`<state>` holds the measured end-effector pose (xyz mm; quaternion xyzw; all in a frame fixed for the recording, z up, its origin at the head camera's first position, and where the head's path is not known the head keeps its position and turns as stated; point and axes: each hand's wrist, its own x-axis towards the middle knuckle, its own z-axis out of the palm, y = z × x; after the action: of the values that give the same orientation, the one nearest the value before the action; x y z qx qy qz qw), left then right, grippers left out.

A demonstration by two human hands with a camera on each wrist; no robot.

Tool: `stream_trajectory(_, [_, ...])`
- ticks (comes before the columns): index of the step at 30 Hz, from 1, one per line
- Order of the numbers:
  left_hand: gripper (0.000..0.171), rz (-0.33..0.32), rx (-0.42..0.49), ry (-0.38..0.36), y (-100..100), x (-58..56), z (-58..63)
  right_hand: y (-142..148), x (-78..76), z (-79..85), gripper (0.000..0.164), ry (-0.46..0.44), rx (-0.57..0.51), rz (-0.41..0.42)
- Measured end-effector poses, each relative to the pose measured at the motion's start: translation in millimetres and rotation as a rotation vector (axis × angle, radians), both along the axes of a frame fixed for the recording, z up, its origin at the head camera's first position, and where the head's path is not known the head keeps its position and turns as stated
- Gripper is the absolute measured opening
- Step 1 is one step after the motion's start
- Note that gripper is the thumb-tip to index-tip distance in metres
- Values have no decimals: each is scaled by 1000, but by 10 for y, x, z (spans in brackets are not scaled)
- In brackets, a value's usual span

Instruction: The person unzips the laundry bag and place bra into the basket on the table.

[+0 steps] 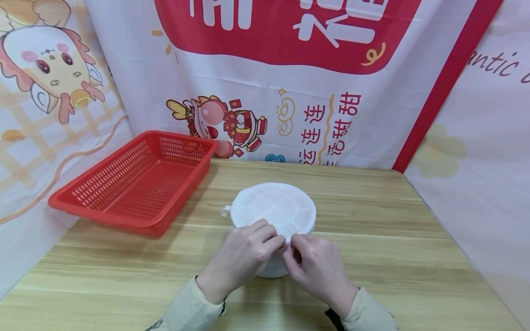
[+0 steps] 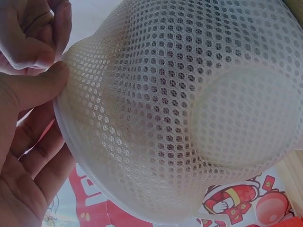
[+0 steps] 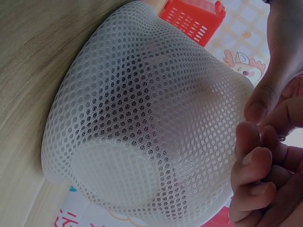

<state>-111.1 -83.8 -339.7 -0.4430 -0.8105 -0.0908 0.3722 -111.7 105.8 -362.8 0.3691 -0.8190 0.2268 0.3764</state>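
Note:
A white mesh laundry bag (image 1: 273,207), round with a flat top, stands on the table. Its zippered rim (image 2: 78,153) curves along the upper edge in the left wrist view. My left hand (image 1: 248,253) pinches that rim at the front between thumb and fingers. Right beside it, my right hand (image 1: 316,266) has its fingers curled and pinches the same stretch of edge; the zipper pull is hidden by the fingers. Through the mesh, a pale round shape (image 3: 116,175) and a darker area show; I cannot tell what they are.
A red plastic basket (image 1: 145,184) with slotted sides stands at the left back of the wooden table (image 1: 397,257). Printed cloth (image 1: 248,78) hangs behind the table and along both sides. A small white loop (image 1: 225,210) sticks out from the bag's left side.

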Motion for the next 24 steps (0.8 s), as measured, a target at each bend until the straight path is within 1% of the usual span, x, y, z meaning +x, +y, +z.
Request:
stream_trajectory(3, [15,1,-8,-4,-10,2,7,6,-3,2,28,-4,-11,-3])
stream_trajectory(7, [16,2,-12,13,-18,3,12,11,-4,11,29,-6,-20,-18])
stream_trajectory(12, [15,6,-11,17,-17,6,10,14,8,33,29,-20,0,-41])
stream_trajectory(14, [14,5,-9,7,-16,4,8,17,10,38,28,-28,11,-41])
stream_trajectory(17, [11,2,4,4,-13,-2,1,18,7,36,26,-25,20,-27])
stream_trajectory(21, [8,-6,20,-25,0,-3,1,16,-3,26,23,-1,14,13])
stream_trajectory(24, [8,-7,16,-50,8,4,4,9,-2,25,22,4,7,49])
